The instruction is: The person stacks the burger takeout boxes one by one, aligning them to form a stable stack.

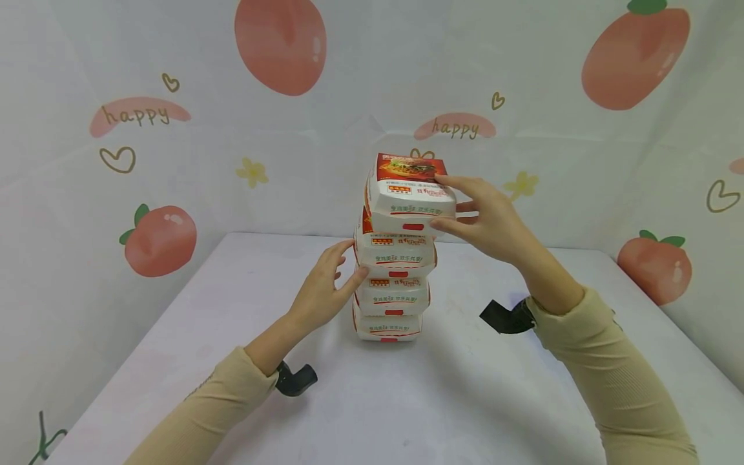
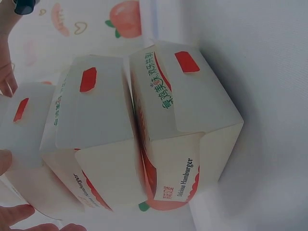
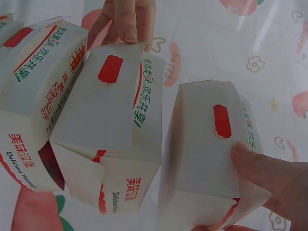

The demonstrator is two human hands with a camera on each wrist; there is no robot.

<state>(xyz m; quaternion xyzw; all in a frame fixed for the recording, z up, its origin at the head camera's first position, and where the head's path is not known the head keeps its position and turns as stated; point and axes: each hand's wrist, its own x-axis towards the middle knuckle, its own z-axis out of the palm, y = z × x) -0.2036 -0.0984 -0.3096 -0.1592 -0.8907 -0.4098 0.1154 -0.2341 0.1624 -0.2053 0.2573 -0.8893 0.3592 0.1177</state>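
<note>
White paper burger boxes with red and green print stand in a stack; the lowest box [image 1: 388, 328] is on the table. My right hand [image 1: 485, 216] grips the uppermost burger box [image 1: 414, 205] by its right side, thumb on the front and fingers at the top and side. That box sits off to the right of the stack, and a gap separates it from the box below [image 3: 115, 91] in the right wrist view. My left hand [image 1: 318, 290] touches the left side of this lower box, fingers relaxed, thumb near its front corner.
The white table [image 1: 337, 400] extends around the stack. Behind it hangs a pale cloth [image 1: 325, 168] printed with peaches, hearts and "happy". Each wrist carries a black camera mount [image 1: 296, 380] near the beige sleeve [image 1: 604, 361].
</note>
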